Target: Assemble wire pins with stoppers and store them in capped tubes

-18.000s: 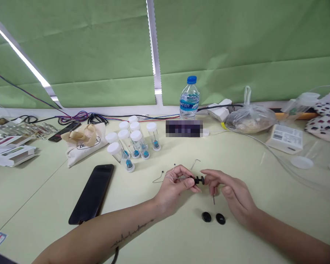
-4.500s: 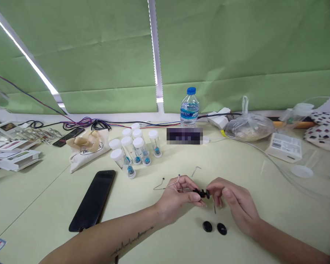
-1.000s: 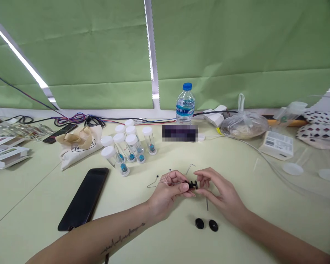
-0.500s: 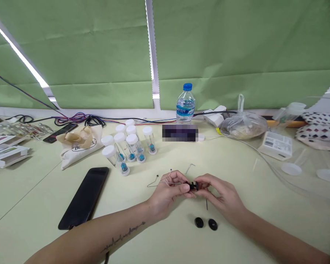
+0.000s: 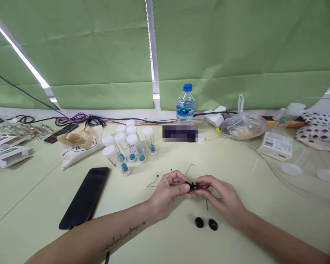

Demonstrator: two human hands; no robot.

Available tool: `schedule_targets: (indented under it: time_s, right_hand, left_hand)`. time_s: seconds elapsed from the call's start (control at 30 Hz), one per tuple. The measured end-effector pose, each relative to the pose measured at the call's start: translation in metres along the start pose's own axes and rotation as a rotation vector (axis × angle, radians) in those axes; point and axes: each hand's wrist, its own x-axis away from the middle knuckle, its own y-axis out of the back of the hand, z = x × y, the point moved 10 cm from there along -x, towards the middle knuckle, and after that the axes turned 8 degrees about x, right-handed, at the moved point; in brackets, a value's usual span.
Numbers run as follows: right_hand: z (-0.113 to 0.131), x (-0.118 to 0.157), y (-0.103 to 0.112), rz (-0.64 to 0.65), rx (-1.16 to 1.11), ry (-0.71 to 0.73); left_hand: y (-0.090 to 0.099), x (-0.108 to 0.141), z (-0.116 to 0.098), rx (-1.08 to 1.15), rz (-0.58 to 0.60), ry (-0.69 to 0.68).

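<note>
Between my two hands is a small black part (image 5: 192, 186), its exact kind too small to make out. My left hand (image 5: 169, 192) pinches its left end with thumb and fingers, and a thin bent wire (image 5: 169, 181) runs out over those fingers. At the part's right end, the fingertips of my right hand (image 5: 221, 192) are closed on it. A dark thin rod (image 5: 207, 204) shows just below the right fingers. Two round black discs (image 5: 199, 222) lie on the table under the hands. Beyond the hands rests an L-shaped metal key (image 5: 190, 168); another bent wire (image 5: 152, 182) lies left of the fingers.
Several clear tubes with white caps (image 5: 132, 139) stand behind my left hand. A black phone (image 5: 84, 198) lies at the left, near a cloth bag (image 5: 81, 148). A water bottle (image 5: 185, 104) stands at the back. To the right are a white box (image 5: 276, 146) and a plastic bag (image 5: 244, 125).
Both hands stay almost in place on the black part. Its right end looks slightly turned between the right fingertips. The view has shifted very little.
</note>
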Motion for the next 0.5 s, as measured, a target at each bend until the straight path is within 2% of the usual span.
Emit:
schedule_targets:
  time_s: [0.5]
  right_hand:
    - [-0.0026, 0.0019, -0.0016, 0.016, 0.033, -0.006]
  left_hand:
    - [0.0005, -0.001, 0.0001, 0.002, 0.017, -0.015]
